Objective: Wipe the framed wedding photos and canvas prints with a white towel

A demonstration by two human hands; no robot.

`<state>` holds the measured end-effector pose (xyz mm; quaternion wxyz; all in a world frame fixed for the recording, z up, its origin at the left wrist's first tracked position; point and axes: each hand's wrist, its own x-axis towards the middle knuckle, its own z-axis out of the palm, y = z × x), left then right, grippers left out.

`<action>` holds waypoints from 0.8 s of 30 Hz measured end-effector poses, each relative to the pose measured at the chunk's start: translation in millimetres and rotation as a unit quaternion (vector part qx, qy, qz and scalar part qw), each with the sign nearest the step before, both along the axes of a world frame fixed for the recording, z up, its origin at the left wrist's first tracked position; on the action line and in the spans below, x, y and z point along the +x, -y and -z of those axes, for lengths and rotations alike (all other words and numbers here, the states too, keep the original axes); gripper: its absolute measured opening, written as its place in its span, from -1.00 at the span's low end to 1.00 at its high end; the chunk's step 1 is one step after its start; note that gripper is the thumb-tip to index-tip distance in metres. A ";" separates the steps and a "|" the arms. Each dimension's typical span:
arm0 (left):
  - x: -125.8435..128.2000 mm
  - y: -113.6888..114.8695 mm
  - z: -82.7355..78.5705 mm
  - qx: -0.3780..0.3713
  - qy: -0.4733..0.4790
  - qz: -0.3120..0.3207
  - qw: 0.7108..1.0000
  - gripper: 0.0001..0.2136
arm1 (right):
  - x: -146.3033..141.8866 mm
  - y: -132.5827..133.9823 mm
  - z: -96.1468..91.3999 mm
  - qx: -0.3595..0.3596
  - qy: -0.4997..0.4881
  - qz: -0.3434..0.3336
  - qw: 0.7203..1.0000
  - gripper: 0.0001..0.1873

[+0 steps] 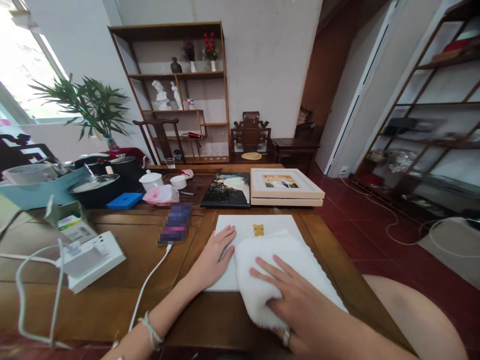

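Note:
A flat white board (pixel 270 223) lies on the wooden table before me, with a small gold-coloured metal plate (pixel 258 230) near its far edge. My left hand (pixel 217 252) rests flat on the board's left side, fingers stretched and holding nothing. Over the board's right part and near edge spreads a white towel (pixel 296 255). My right hand (pixel 285 290) presses on this towel and grips it, some fingers extended across the top; a ring shows on one finger. The towel hides much of the board beneath.
Beyond the board lie a dark picture (pixel 227 190) and stacked pale wooden frames (pixel 287 187). To the left are a blurred phone (pixel 176 223) on a white cable, a white power strip (pixel 95 260), a blue block (pixel 125 201), a lidded white cup (pixel 150 180) and dark pots (pixel 95 190).

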<state>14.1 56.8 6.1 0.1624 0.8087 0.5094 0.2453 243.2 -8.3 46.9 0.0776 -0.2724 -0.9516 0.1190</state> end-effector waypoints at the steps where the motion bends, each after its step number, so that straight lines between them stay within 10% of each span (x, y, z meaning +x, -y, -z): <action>1: -0.1 0.1 0.3 -0.002 -0.003 0.001 1.000 -0.61 | -0.4 -7.8 -1.3 0.001 -0.017 0.010 1.000 -0.68; 11: -3.2 -2.1 8.1 0.012 0.010 -0.010 1.000 -0.58 | -26.1 -107.3 10.9 0.061 -0.045 0.139 0.987 -0.60; 24: -4.4 -4.1 11.4 0.025 0.022 -0.005 0.999 -0.58 | -26.0 8.5 4.9 0.020 0.052 -0.001 0.998 -0.71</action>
